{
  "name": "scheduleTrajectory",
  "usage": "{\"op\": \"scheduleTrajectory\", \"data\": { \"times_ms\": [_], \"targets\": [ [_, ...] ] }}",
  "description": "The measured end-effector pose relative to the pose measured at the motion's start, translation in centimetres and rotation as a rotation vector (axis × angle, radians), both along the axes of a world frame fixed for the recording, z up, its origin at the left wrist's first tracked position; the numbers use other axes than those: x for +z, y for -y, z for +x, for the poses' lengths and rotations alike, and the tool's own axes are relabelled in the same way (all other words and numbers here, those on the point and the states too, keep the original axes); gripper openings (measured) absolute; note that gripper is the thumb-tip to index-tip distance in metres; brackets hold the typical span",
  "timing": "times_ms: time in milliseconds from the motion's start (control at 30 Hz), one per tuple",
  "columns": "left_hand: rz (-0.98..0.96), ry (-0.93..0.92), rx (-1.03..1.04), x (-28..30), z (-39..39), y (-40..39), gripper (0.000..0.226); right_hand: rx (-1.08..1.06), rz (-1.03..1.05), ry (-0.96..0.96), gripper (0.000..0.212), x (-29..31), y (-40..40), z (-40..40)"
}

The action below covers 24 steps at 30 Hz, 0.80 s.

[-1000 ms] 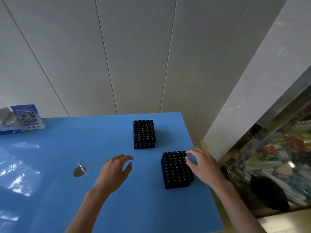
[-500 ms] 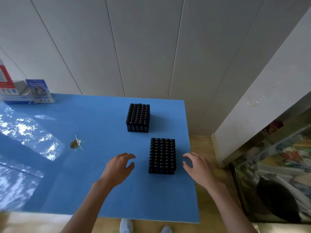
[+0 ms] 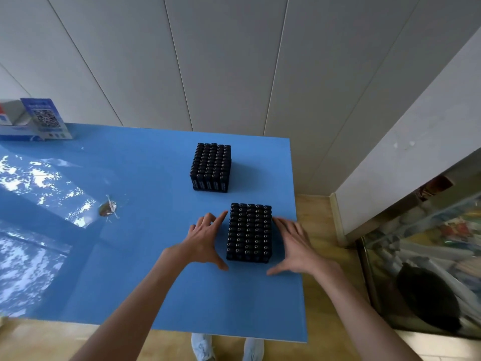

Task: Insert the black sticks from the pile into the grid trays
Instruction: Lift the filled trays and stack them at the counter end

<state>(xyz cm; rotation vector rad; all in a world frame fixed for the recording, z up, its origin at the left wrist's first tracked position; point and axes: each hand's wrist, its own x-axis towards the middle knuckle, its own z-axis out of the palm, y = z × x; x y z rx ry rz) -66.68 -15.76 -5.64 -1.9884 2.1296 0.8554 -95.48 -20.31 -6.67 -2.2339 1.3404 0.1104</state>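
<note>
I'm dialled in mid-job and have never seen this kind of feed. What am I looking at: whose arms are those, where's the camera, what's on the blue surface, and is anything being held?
There is no machine here: the arms belong to a person, and the single view comes from a wide-angle camera on their head, looking forward and down. The blue table carries two black grid trays packed with upright black sticks: the far tray and the near tray. The left hand and right hand lie with straight fingers along the near tray's two sides; nothing is gripped. Whether they actually touch the tray I cannot tell. Also on the table are a small brownish object and, at the far left corner, a card with a QR code. No loose pile of sticks is in view.
</note>
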Motion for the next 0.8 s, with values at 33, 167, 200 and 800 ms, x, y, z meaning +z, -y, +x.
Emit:
{"op": "scheduleTrajectory", "data": {
  "times_ms": [33,167,200,800],
  "targets": [
    [0.001,-0.003,-0.011,-0.2,0.1,0.3,0.157,0.002,0.003,0.021,0.152,-0.2,0.2,0.0],
    [-0.023,-0.035,-0.031,-0.5,0.1,1.3,0.154,-0.006,0.002,0.076,0.153,-0.8,0.9,0.5],
    [-0.031,-0.045,-0.030,-0.5,0.0,1.4,0.153,-0.010,-0.002,0.082,0.153,-0.9,1.1,0.7],
    [-0.110,-0.176,0.002,-0.5,-0.7,0.8,0.139,-0.016,0.032,0.165,0.139,-0.2,0.9,1.7]
  ]
}}
